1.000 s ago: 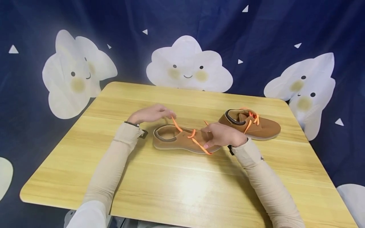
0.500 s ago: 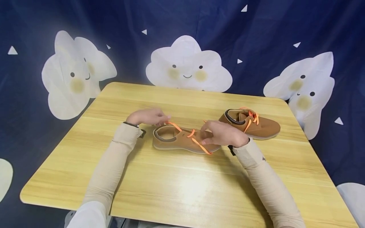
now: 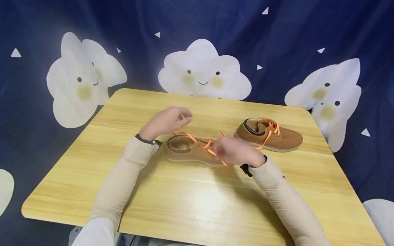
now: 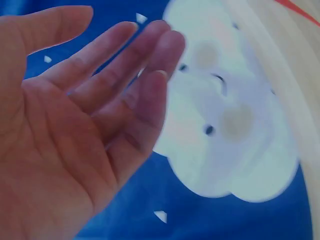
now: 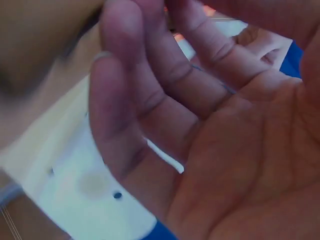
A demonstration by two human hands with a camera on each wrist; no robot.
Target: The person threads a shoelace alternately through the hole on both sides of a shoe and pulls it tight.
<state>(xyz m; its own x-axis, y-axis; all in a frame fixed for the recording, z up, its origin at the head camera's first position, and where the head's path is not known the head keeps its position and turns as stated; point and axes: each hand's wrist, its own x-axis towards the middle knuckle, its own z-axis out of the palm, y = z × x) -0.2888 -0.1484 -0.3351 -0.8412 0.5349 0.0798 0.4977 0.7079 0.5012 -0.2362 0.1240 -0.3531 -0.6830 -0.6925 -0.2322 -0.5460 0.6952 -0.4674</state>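
A brown lace-up shoe lies lengthwise on the table, its toe to the right and partly behind my right hand. An orange shoelace crosses loosely at its front, with one end trailing along the collar. Raised above the heel, my left hand is apart from the lace; the left wrist view shows its palm and loosely bent fingers with nothing in them. My right hand hovers over the toe, fingertips at the front lace strand. Blur hides whether it pinches the strand; in the right wrist view its fingers curve.
A second brown shoe, also with orange laces, stands behind and right of the first. Both are on a light wooden table with rounded corners. A dark blue curtain with cloud prints hangs behind.
My left hand has let go of the lace end, which now lies by the collar, and has lifted up and away. My right hand has shifted slightly left, its fingers more curled.
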